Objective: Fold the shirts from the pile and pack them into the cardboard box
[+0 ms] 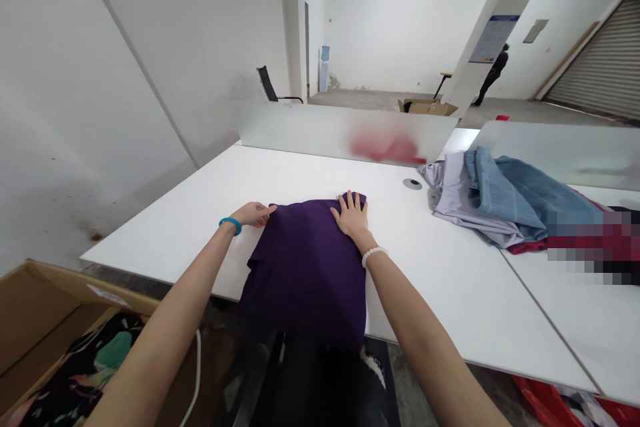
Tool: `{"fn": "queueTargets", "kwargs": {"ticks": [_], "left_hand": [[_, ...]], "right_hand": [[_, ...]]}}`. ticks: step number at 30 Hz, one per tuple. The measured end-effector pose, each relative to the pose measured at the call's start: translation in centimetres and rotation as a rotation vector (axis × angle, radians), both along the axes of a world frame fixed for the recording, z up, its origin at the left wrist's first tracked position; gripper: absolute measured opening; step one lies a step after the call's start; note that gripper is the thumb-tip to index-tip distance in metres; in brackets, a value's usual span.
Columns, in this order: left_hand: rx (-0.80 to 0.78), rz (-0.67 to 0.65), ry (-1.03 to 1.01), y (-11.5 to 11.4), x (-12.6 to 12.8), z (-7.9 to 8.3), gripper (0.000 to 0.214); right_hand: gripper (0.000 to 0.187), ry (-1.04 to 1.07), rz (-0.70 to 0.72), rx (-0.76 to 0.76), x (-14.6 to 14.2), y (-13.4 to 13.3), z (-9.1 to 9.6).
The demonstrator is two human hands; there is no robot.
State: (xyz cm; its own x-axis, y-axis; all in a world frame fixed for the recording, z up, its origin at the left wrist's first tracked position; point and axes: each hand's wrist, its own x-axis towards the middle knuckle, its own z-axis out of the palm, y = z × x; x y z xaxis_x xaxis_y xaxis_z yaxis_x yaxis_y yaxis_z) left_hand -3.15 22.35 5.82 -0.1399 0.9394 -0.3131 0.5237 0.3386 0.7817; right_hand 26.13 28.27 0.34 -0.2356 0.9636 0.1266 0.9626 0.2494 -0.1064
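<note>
A dark purple garment (313, 257) lies on the white table, its near part hanging over the front edge towards my lap. At its far left corner my left hand (255, 213), with a blue band on the wrist, pinches the cloth between thumb and fingers. My right hand (353, 215), wearing a pale beaded bracelet, rests flat with spread fingers on the far right corner. A small fold of the cloth shows beyond those fingertips. The exact kind of garment cannot be made out.
Grey and blue clothes (510, 193) are heaped on the right of the white table (200, 207). A frosted divider (300, 130) runs along the back. An open cardboard box (55, 280) with patterned cloth stands at lower left. A person (493, 73) stands far back right.
</note>
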Motion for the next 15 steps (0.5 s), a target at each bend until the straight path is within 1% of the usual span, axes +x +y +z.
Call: {"fn": "queueTargets", "kwargs": {"ticks": [2, 4, 5, 7, 9, 11, 13, 15], "left_hand": [[0.009, -0.036, 0.109, 0.1, 0.2, -0.4, 0.048], [0.092, -0.046, 0.153, 0.1, 0.6, -0.7, 0.049], [0.141, -0.038, 0.118, 0.0, 0.8, -0.8, 0.049], [0.201, -0.009, -0.04, -0.2, 1.3, -0.8, 0.046], [0.181, 0.002, -0.225, -0.3, 1.7, -0.7, 0.041], [0.122, -0.004, -0.355, -0.4, 2.0, -0.7, 0.037], [0.087, 0.006, -0.411, -0.3, 2.3, -1.0, 0.034], [0.082, 0.034, -0.391, 0.0, 2.4, -1.6, 0.03]], "right_hand": [[0.066, 0.005, 0.0, 0.006, 0.0, 0.0, 0.0], [0.066, 0.008, 0.0, 0.012, 0.0, 0.0, -0.1], [0.065, 0.009, 0.001, 0.013, 0.0, 0.1, -0.1], [0.065, 0.008, 0.0, 0.012, 0.0, 0.1, -0.1], [0.065, 0.004, -0.001, 0.008, 0.0, 0.1, -0.1], [0.065, -0.001, -0.002, 0.009, 0.0, 0.0, -0.1], [0.065, -0.001, -0.001, 0.015, 0.0, 0.0, -0.1], [0.065, 0.004, 0.001, 0.023, 0.0, 0.0, -0.1]]}}
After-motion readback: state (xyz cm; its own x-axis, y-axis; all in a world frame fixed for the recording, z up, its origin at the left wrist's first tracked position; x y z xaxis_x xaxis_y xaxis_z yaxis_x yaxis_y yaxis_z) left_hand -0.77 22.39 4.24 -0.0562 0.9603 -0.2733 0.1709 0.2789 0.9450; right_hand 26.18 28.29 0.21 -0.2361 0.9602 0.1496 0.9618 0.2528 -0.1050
